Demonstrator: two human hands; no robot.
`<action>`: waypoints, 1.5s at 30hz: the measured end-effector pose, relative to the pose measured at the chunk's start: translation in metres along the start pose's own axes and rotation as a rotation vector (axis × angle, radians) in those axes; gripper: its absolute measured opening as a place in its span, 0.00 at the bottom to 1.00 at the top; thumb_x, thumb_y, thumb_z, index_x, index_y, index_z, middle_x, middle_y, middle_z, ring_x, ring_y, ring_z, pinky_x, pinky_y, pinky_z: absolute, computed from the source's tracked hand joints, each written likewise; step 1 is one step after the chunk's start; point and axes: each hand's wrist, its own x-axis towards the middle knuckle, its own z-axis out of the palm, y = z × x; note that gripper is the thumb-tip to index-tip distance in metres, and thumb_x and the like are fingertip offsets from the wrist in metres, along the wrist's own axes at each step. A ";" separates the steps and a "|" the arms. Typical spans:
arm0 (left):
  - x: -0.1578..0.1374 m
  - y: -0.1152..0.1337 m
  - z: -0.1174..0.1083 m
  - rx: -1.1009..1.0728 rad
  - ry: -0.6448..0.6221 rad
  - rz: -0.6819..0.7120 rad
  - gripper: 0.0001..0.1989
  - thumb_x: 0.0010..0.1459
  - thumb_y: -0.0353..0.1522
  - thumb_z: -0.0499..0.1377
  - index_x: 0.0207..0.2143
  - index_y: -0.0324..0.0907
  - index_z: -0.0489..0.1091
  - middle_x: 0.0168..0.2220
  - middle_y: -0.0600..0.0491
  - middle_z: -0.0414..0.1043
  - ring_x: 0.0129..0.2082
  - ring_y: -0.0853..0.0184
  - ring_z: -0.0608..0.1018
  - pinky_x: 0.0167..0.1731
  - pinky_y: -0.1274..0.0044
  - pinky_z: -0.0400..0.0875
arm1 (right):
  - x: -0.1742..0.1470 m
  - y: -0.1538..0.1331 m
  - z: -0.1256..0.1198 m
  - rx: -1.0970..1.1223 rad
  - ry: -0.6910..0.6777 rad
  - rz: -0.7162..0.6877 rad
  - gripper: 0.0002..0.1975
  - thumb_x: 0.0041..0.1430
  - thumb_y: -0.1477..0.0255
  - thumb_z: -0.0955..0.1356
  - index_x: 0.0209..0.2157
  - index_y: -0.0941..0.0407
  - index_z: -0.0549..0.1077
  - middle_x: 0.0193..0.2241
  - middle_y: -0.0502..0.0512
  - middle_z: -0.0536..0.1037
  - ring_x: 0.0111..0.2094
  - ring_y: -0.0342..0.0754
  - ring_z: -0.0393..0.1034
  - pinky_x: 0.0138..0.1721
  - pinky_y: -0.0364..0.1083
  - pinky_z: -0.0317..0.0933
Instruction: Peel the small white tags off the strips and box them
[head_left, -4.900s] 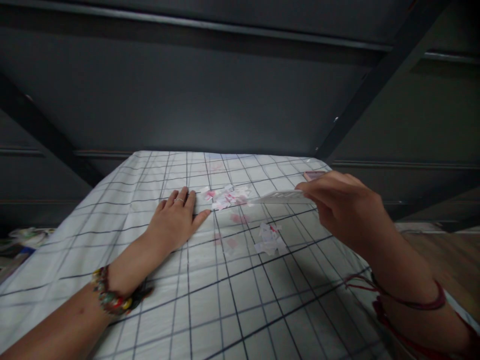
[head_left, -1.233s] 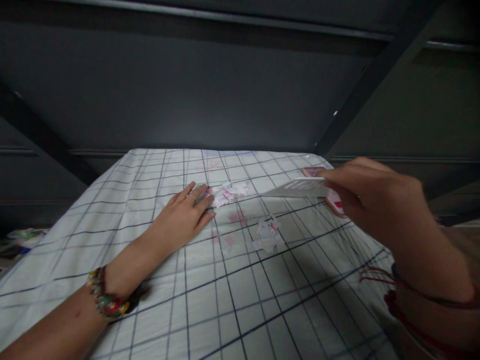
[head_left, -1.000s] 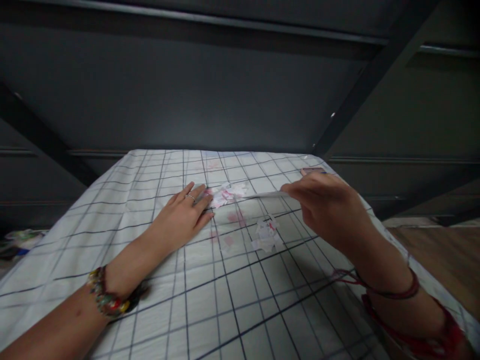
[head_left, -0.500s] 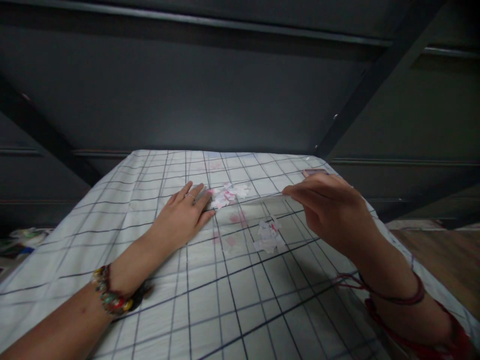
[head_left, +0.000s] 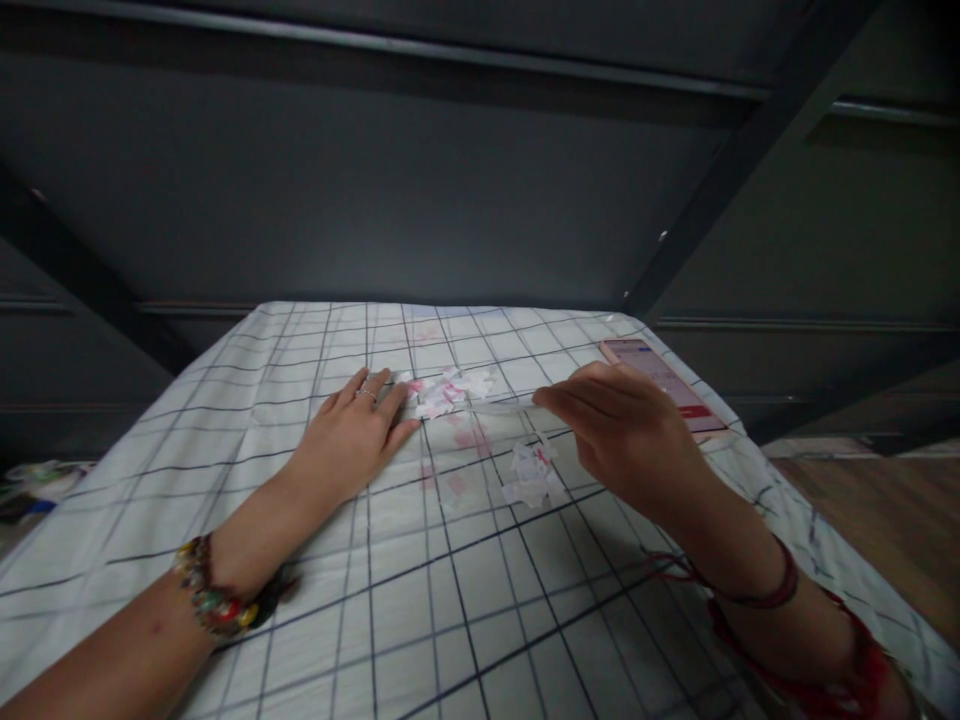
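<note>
Spreads the left hand (head_left: 349, 440) palm down on the checked cloth (head_left: 420, 620), with fingers apart, right at the left edge of the far heap (head_left: 450, 392) of pink-and-white scraps. Brings fingertips up against the scraps there; cannot tell whether touching or just short. Wears a ring (head_left: 366, 394) on that hand and a beaded bracelet (head_left: 221, 600) on the wrist, with the arm cut off lower down.

And over to the right of the far heap, clamps the right hand (head_left: 634, 430) on a thin pale strip (head_left: 499, 405), pinching the end with fingers together. Aims the other end at the right side of the far heap! Shows it almost edge-on, so cannot make out its full shape, nor any contact with the scraps.

Has a smaller heap (head_left: 532, 477) in front and to the right of the far heap, with pink patches (head_left: 469, 435) directly in front of it: stains or loose bits, cannot say.

Half covers a phone (head_left: 669, 376) with the right hand, well to the right of the far heap. Faces a dark panel (head_left: 412, 190) behind the far heap, cut off at the top.
</note>
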 end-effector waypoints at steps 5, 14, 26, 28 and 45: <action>0.000 0.002 -0.005 0.016 -0.044 -0.041 0.27 0.67 0.42 0.48 0.61 0.34 0.61 0.63 0.37 0.58 0.64 0.44 0.58 0.57 0.59 0.61 | -0.001 0.004 -0.002 -0.011 0.015 0.034 0.18 0.51 0.90 0.59 0.30 0.57 0.74 0.23 0.51 0.75 0.27 0.46 0.66 0.28 0.46 0.57; -0.001 0.001 -0.004 0.020 -0.029 -0.076 0.27 0.66 0.42 0.50 0.60 0.34 0.62 0.62 0.37 0.60 0.63 0.44 0.61 0.55 0.59 0.64 | -0.012 0.025 -0.018 0.001 -0.038 0.092 0.16 0.54 0.86 0.60 0.33 0.55 0.75 0.24 0.52 0.75 0.27 0.48 0.67 0.29 0.47 0.60; -0.001 0.001 -0.006 0.012 -0.069 -0.101 0.27 0.66 0.43 0.50 0.61 0.34 0.61 0.62 0.37 0.60 0.63 0.45 0.59 0.57 0.60 0.62 | -0.008 0.027 -0.023 0.128 -0.065 0.000 0.17 0.55 0.85 0.59 0.34 0.54 0.74 0.25 0.50 0.76 0.26 0.46 0.68 0.29 0.46 0.62; -0.001 0.001 -0.006 0.014 -0.070 -0.102 0.27 0.66 0.43 0.50 0.61 0.34 0.61 0.62 0.37 0.60 0.63 0.45 0.60 0.56 0.60 0.63 | -0.009 0.028 -0.023 0.118 -0.058 0.007 0.16 0.55 0.85 0.59 0.34 0.54 0.74 0.25 0.50 0.76 0.27 0.47 0.68 0.29 0.47 0.62; -0.003 0.004 -0.010 0.073 -0.128 -0.246 0.29 0.67 0.44 0.48 0.61 0.33 0.59 0.62 0.38 0.60 0.61 0.46 0.64 0.53 0.60 0.66 | -0.006 0.016 -0.015 0.040 -0.036 -0.028 0.16 0.55 0.87 0.60 0.33 0.56 0.74 0.24 0.50 0.75 0.26 0.45 0.67 0.28 0.46 0.62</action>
